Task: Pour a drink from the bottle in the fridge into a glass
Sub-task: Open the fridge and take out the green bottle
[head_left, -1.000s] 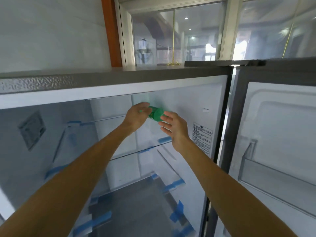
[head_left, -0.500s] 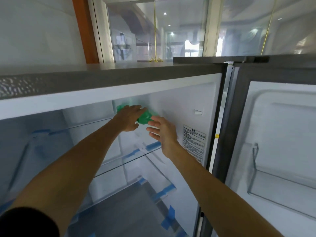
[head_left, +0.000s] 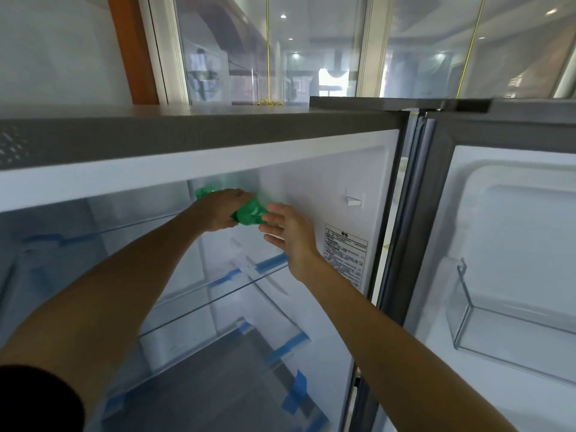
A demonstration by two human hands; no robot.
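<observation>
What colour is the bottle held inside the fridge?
Green, translucent; the bottle shows best in the head view, the only one.

The single head-worn camera looks forward and slightly down from close range into the open white-walled fridge compartment point(head_left: 327, 188), its open door point(head_left: 514, 244) at right.

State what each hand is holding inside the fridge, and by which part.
The left hand is wrapped around the middle of the green bottle, which lies tilted on its side. The right hand is open beside it, holding nothing.
</observation>
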